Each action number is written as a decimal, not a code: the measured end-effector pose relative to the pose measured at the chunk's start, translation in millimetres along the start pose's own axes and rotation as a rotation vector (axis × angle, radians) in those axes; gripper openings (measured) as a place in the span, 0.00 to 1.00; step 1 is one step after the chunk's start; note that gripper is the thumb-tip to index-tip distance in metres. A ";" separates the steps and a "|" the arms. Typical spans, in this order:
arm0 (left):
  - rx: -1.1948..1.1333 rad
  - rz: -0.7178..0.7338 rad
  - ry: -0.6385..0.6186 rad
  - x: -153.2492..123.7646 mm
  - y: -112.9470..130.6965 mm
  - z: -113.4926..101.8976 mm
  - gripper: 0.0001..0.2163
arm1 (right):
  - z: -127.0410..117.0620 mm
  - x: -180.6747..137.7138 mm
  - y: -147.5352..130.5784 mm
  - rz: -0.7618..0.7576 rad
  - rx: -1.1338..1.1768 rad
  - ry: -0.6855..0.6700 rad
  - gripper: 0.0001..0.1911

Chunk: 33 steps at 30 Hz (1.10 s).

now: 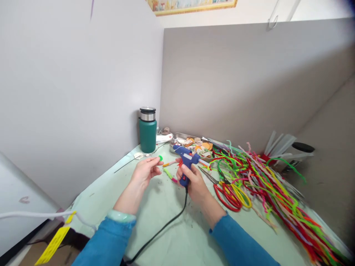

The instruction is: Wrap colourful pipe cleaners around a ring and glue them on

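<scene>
My right hand (192, 181) is wrapped round the handle of a blue glue gun (188, 158), whose nozzle points up and to the left. A white glue stick (204, 163) sticks out of its back end. Between the fingertips of my left hand (146, 170) is a small green piece (160, 158), too small to make out further. A short orange-and-white pipe cleaner (168, 163) and a green-and-pink pipe cleaner (169, 174) lie on the table between my hands. The gun's black cord (163, 228) runs down toward the table's near edge.
A green bottle (148, 135) stands at the back left. Behind the gun is a metal tray (172, 138) of flat cut-out pieces. Red-handled scissors (227, 197) and yellow-handled scissors (244, 195) lie right, beside a large heap of pipe cleaners (280, 188). Grey partitions (222, 81) enclose the table.
</scene>
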State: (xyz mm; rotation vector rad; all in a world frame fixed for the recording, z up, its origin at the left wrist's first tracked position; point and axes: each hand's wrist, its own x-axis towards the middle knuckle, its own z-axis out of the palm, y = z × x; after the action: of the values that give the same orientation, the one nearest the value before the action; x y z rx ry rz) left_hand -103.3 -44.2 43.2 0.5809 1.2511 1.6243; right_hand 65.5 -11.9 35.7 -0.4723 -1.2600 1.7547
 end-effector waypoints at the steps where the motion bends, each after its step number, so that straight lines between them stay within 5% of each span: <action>1: -0.030 -0.004 0.019 6.5 -0.7 0.8 0.07 | -1.0 -0.1 3.9 0.014 -0.067 0.003 0.15; 17: -0.010 -0.020 0.065 20.3 -18.3 -2.0 0.09 | -15.9 -5.1 30.7 0.068 -0.615 0.116 0.22; 33: 0.015 -0.016 0.036 18.9 -20.4 -2.3 0.10 | -20.9 -2.3 43.3 0.086 -0.560 0.074 0.21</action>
State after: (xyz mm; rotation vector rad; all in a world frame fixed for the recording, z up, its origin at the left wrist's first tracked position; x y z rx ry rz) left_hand -104.9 -28.3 20.3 0.5510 1.2921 1.6199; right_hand 62.7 -5.8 -12.0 -0.9111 -1.6970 1.4184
